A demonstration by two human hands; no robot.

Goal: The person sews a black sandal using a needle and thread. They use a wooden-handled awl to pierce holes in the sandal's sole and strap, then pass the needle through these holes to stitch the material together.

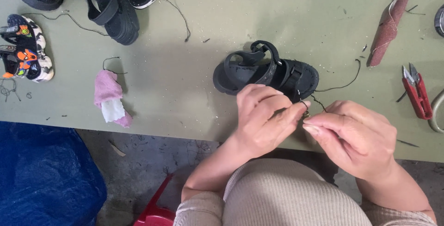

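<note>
A small black sandal [266, 73] is lying near the middle of the olive-green bench [185, 82], sole down, its straps arching upward and a buckle loop standing at its 12 o'clock side. A black thread [344, 83] is trailing from the sandal's 3 o'clock end in a curve across the bench. Just at the sandal's 5 o'clock, the left hand [266, 119] and the right hand [354, 136] are meeting; each grip is closing thumb against fingertips, pinching what looks like the thread and a small metal piece [305, 113] between them, too small to make out clearly.

Further out at 3 o'clock, one pair of red-handled thread snips [417, 94] is resting on the bench, and at 1 o'clock one strip of reddish-brown sandpaper [387, 29] is lying curled. At 9 o'clock one pink cloth [110, 97] with a white scrap on it is sitting crumpled. At 10 to 11 o'clock four more shoes are lying: two black ones [113, 11], one partly cut off by the top edge, and two patterned children's sandals [25, 50], one of them likewise cut off at the top. Loose thread ends are scattered across the bench.

Below the bench edge, at 7 o'clock, a blue bag [44, 175] is sitting on the floor, contents hidden, beside a red plastic piece [157, 207].
</note>
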